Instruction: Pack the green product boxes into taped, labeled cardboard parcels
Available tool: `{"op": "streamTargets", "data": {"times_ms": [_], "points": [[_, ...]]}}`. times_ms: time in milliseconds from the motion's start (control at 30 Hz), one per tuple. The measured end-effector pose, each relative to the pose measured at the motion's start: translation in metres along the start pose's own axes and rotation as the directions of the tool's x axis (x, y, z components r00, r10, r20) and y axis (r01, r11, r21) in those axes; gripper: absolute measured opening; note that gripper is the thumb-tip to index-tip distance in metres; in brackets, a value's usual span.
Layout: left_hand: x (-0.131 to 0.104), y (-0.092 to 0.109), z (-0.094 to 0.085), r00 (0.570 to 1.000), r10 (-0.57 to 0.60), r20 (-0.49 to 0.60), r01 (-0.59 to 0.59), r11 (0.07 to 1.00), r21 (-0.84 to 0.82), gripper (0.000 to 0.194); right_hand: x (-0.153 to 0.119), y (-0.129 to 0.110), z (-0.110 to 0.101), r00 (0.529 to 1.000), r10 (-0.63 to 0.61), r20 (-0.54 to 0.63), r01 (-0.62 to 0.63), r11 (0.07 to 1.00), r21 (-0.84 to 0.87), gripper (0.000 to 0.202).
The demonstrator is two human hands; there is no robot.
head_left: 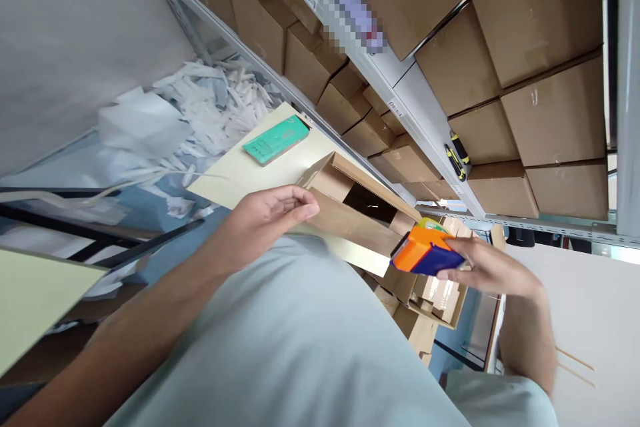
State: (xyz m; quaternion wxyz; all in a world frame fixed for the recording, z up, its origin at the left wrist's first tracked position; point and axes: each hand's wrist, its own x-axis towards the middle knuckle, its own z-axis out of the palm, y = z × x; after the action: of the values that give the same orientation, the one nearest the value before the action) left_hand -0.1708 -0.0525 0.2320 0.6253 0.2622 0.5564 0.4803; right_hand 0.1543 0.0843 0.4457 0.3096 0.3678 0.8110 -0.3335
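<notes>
Orange and dark-blue plastic, what looks like a tape dispenser (425, 253), sits in the person's right hand (487, 267), fingers and thumb wrapped around it, just beside the right end of an open brown cardboard box (350, 217). Near the box's left end is the left hand (265, 220), fingers curled and narrow, thumb tip close to the forefinger. Under the box lies a pale cream tabletop (280, 173); beyond the box's left end rests a flat green rectangular packet (277, 139). Behind the box rises grey metal shelving (430, 107) of brown cartons (545, 7).
</notes>
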Motion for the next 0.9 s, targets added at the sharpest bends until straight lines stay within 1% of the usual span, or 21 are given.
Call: {"op": "streamTargets", "data": {"times_ms": [100, 167, 267, 333, 433, 533, 600, 733, 867, 900], "points": [[0.019, -0.008, 0.001, 1.000, 0.010, 0.002, -0.009, 0.993, -0.115, 0.053, 0.027, 0.016, -0.017, 0.997, 0.034, 0.074, -0.046, 0.986, 0.162, 0.047], [0.026, -0.009, -0.001, 1.000, -0.002, 0.012, 0.004, 0.986, -0.169, 0.054, 0.045, 0.026, -0.021, 0.993, 0.026, 0.116, -0.059, 0.954, 0.295, 0.047], [0.033, -0.008, -0.008, 0.997, -0.049, 0.052, 0.061, 0.966, -0.250, 0.059, 0.068, 0.039, -0.016, 0.983, -0.028, 0.181, -0.061, 0.880, 0.472, 0.049], [0.037, -0.007, -0.012, 0.993, -0.091, 0.075, 0.110, 0.944, -0.312, 0.062, 0.080, 0.045, -0.007, 0.973, -0.062, 0.223, -0.071, 0.838, 0.542, 0.050], [0.045, -0.010, -0.017, 0.986, -0.139, 0.097, 0.165, 0.920, -0.355, 0.065, 0.095, 0.053, 0.010, 0.964, -0.074, 0.257, -0.097, 0.799, 0.593, 0.052], [0.055, -0.014, -0.021, 0.981, -0.154, 0.120, 0.186, 0.923, -0.337, 0.064, 0.103, 0.060, 0.023, 0.962, -0.075, 0.263, -0.116, 0.760, 0.640, 0.052], [0.061, -0.015, -0.024, 0.980, -0.149, 0.132, 0.183, 0.933, -0.309, 0.061, 0.107, 0.063, 0.028, 0.963, -0.084, 0.258, -0.113, 0.739, 0.664, 0.050], [0.071, -0.013, -0.029, 0.980, -0.154, 0.123, 0.179, 0.957, -0.230, 0.057, 0.112, 0.059, 0.028, 0.959, -0.088, 0.268, -0.119, 0.734, 0.669, 0.046], [0.078, -0.010, -0.032, 0.985, -0.154, 0.076, 0.165, 0.973, -0.163, 0.063, 0.118, 0.049, 0.023, 0.952, -0.074, 0.296, -0.148, 0.737, 0.659, 0.048], [0.079, -0.010, -0.033, 0.988, -0.150, 0.046, 0.155, 0.977, -0.145, 0.064, 0.119, 0.046, 0.022, 0.951, -0.072, 0.301, -0.154, 0.735, 0.661, 0.049]]}}
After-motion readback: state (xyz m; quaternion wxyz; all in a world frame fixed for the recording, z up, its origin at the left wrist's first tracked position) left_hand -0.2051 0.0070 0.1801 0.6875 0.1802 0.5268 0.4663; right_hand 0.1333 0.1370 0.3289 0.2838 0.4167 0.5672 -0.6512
